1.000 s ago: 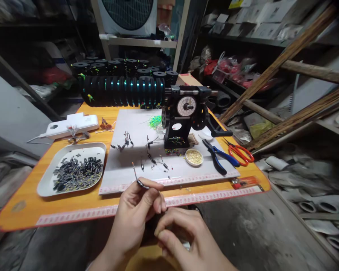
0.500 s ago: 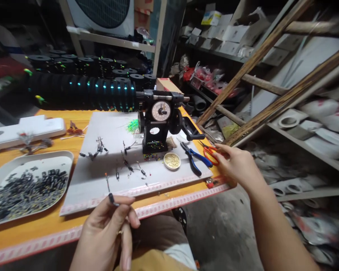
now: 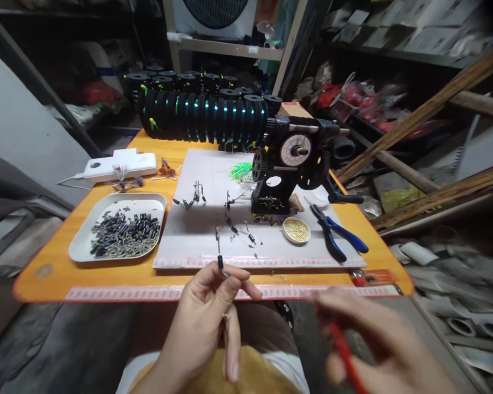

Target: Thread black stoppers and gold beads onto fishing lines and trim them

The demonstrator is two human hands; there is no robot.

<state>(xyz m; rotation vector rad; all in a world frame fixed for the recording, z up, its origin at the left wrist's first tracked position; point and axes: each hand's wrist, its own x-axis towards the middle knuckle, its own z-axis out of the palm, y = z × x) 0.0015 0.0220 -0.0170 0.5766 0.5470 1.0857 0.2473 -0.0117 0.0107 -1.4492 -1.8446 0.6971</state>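
Between thumb and forefinger, my left hand (image 3: 211, 317) pinches a small black cylindrical piece (image 3: 220, 261) with a thin stem and orange tip pointing up. To the right, my right hand (image 3: 365, 339), blurred by motion, is closed around red-handled scissors (image 3: 342, 350), lifted off the table and in front of its edge; their blades are not clear. Blue-handled pliers (image 3: 337, 232) lie on the white board (image 3: 197, 241), next to a round dish of gold beads (image 3: 296, 230). Several small black pieces with wires (image 3: 230, 219) are scattered on the board.
A black winding machine (image 3: 271, 180) with a crank and a long row of spools (image 3: 201, 117) stands at the back. At left are a tray of black and grey parts (image 3: 77, 246) and a white power strip (image 3: 127, 164). A wooden ladder (image 3: 423, 115) leans at right.
My right hand has picked up the red-handled scissors from the board's right edge and moved toward my body. The view has turned left; my left hand still pinches the black piece.
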